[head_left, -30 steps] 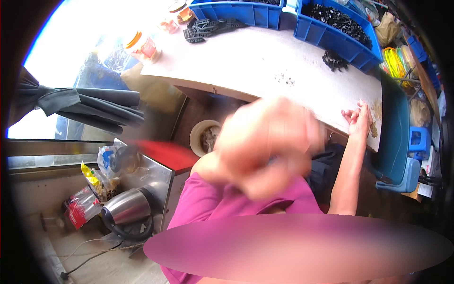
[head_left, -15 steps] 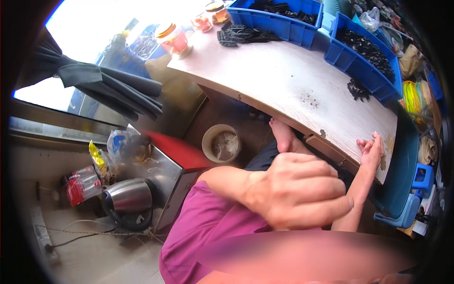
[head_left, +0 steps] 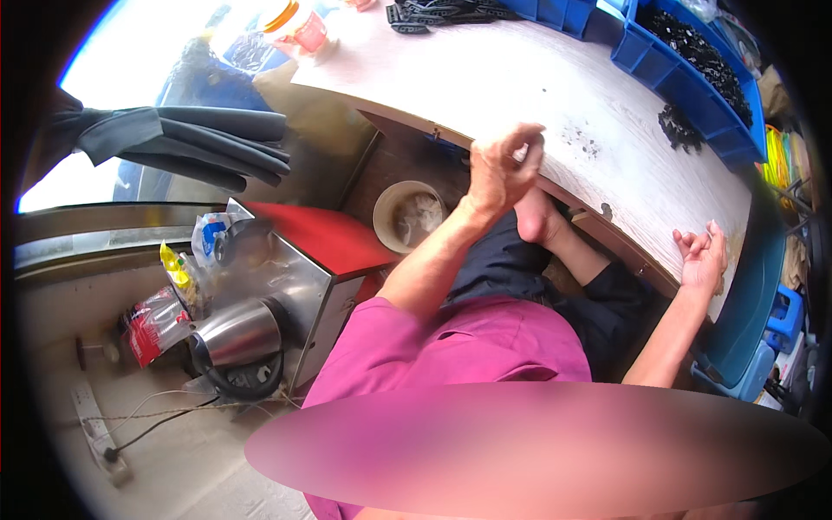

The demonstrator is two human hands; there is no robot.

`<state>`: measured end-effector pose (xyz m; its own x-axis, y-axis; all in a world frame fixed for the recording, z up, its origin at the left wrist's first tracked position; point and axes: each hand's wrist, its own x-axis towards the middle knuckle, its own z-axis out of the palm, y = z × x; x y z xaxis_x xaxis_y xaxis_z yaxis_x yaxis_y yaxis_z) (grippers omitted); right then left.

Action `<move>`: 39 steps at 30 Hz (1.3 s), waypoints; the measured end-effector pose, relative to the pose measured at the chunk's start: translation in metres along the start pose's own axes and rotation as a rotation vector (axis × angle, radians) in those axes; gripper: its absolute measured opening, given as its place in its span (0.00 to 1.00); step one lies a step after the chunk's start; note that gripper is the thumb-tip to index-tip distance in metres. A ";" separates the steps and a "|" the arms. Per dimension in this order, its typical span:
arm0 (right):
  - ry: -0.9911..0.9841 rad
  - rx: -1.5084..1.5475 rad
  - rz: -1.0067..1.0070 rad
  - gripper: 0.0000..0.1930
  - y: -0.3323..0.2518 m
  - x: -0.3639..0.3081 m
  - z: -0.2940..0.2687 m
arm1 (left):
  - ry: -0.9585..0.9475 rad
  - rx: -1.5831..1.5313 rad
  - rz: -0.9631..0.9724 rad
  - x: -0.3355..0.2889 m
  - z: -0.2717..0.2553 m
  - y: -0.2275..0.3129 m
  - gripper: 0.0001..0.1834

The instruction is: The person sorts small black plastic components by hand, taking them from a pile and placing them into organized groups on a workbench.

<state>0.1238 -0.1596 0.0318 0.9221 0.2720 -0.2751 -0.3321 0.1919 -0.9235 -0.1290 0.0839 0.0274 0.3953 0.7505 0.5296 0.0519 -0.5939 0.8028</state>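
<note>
My left hand [head_left: 503,172] is raised over the front edge of the pale wooden table [head_left: 485,87], its fingers curled in toward the thumb. A small whitish patch shows between those fingers; I cannot make out whether it is a held thing or the tabletop behind. Resting at the table's right front corner, my right hand [head_left: 700,258] is palm up with loosely bent fingers apart and nothing in it. A pile of small black parts [head_left: 679,128] lies on the table beyond it. Flat black pieces [head_left: 442,12] lie at the far left of the tabletop.
Blue bins [head_left: 659,74] along the far side hold black parts. A jar with an orange lid [head_left: 295,30] stands at the table's left end. Below are a whitish bucket [head_left: 381,217], a red-topped metal cabinet [head_left: 316,238], a steel kettle [head_left: 238,334] and a bare foot [head_left: 537,221].
My left hand has swung away from close before the camera, forward to the table's edge. My right hand stays at the corner. The view has shifted slightly.
</note>
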 end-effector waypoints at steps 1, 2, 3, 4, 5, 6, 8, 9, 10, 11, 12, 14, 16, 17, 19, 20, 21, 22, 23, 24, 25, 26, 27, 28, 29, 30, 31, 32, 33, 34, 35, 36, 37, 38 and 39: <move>0.003 -0.008 0.008 0.12 -0.002 0.000 0.001 | 0.017 -0.005 -0.061 0.005 -0.002 -0.001 0.09; 0.015 -0.009 0.007 0.12 -0.002 0.002 0.000 | 0.033 -0.010 -0.122 0.012 -0.006 -0.005 0.08; -0.014 -0.035 0.009 0.12 -0.002 0.005 0.000 | 0.075 0.054 -0.063 0.020 -0.011 -0.022 0.10; -0.046 -0.060 0.012 0.11 -0.002 0.009 0.002 | 0.119 0.121 -0.003 0.033 -0.018 -0.043 0.12; -0.051 -0.075 0.007 0.11 -0.002 0.011 0.002 | 0.140 0.225 0.066 0.052 -0.026 -0.057 0.15; -0.047 -0.074 0.004 0.11 -0.003 0.012 0.003 | 0.164 0.329 0.137 0.074 -0.035 -0.072 0.19; -0.059 -0.085 0.009 0.10 -0.005 0.013 0.006 | 0.210 0.497 0.236 0.119 -0.049 -0.110 0.26; -0.055 -0.083 0.004 0.10 -0.006 0.014 0.007 | 0.222 0.596 0.219 0.139 -0.054 -0.122 0.27; -0.054 -0.093 0.007 0.10 -0.007 0.013 0.006 | 0.233 0.691 0.201 0.160 -0.058 -0.134 0.30; -0.064 -0.098 0.013 0.10 -0.006 0.013 0.009 | 0.207 0.758 0.192 0.184 -0.069 -0.151 0.33; -0.054 -0.097 0.004 0.10 -0.005 0.014 0.007 | 0.172 0.812 0.181 0.203 -0.072 -0.166 0.36; -0.045 -0.114 0.011 0.09 -0.006 0.013 0.003 | 0.124 0.841 0.126 0.235 -0.072 -0.179 0.41; -0.034 -0.130 -0.014 0.09 -0.008 0.009 0.008 | 0.049 0.956 0.121 0.259 -0.073 -0.201 0.42; -0.027 -0.133 0.006 0.09 -0.009 0.009 0.009 | 0.050 0.931 0.124 0.267 -0.075 -0.210 0.44; -0.019 -0.142 0.009 0.09 -0.006 0.008 0.018 | -0.078 0.916 0.088 0.286 -0.096 -0.228 0.45; -0.032 -0.139 0.009 0.09 -0.007 0.008 0.025 | -0.213 0.903 0.048 0.292 -0.108 -0.234 0.46; 0.031 -0.155 0.016 0.10 -0.009 0.007 0.017 | -0.215 0.814 0.009 0.286 -0.075 -0.231 0.45; 0.050 -0.154 0.031 0.10 -0.011 0.006 0.018 | -0.219 0.809 0.005 0.283 -0.074 -0.231 0.45; 0.053 -0.160 0.032 0.10 -0.012 0.005 0.017 | -0.240 0.790 -0.029 0.281 -0.073 -0.230 0.44; 0.063 -0.177 0.014 0.09 -0.010 0.006 0.018 | -0.256 0.781 -0.064 0.279 -0.078 -0.229 0.43; 0.071 -0.193 -0.004 0.09 -0.008 0.006 0.020 | -0.264 0.767 -0.072 0.279 -0.080 -0.228 0.38; 0.065 -0.194 0.003 0.09 -0.007 0.007 0.021 | -0.263 0.774 -0.077 0.272 -0.082 -0.228 0.38; 0.074 -0.195 0.004 0.09 -0.008 0.007 0.019 | -0.208 0.786 -0.074 0.259 -0.070 -0.219 0.36; 0.073 -0.191 0.007 0.09 -0.009 0.008 0.019 | -0.144 0.805 -0.069 0.246 -0.064 -0.210 0.33; 0.077 -0.195 0.008 0.09 -0.008 0.008 0.018 | -0.110 0.809 -0.050 0.237 -0.059 -0.206 0.30; 0.073 -0.198 -0.010 0.09 -0.008 0.007 0.021 | -0.084 0.811 -0.044 0.230 -0.061 -0.200 0.29; 0.081 -0.205 -0.029 0.08 -0.007 0.007 0.021 | -0.072 0.803 -0.054 0.222 -0.056 -0.194 0.28; 0.087 -0.206 -0.031 0.08 -0.006 0.007 0.020 | -0.060 0.795 -0.062 0.214 -0.049 -0.187 0.28; 0.085 -0.198 -0.024 0.08 -0.005 0.008 0.022 | -0.032 0.782 -0.079 0.206 -0.046 -0.179 0.26; 0.088 -0.190 -0.017 0.08 -0.005 0.008 0.022 | 0.004 0.780 -0.072 0.200 -0.040 -0.175 0.25; 0.077 -0.182 -0.034 0.08 -0.004 0.009 0.021 | 0.004 0.755 -0.075 0.194 -0.034 -0.171 0.25; 0.079 -0.181 -0.037 0.08 -0.003 0.008 0.021 | 0.002 0.730 -0.079 0.188 -0.028 -0.165 0.25; 0.073 -0.173 -0.043 0.08 -0.003 0.007 0.021 | 0.003 0.711 -0.079 0.184 -0.020 -0.163 0.25; 0.065 -0.165 -0.049 0.08 -0.004 0.006 0.021 | 0.015 0.698 -0.045 0.181 -0.011 -0.160 0.24; 0.067 -0.164 -0.052 0.08 -0.003 0.005 0.020 | -0.002 0.653 -0.040 0.177 -0.005 -0.155 0.25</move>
<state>0.1258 -0.1402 0.0384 0.9501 0.2014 -0.2383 -0.2523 0.0465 -0.9665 -0.0712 0.3104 -0.0021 0.3835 0.7752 0.5020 0.6128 -0.6203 0.4897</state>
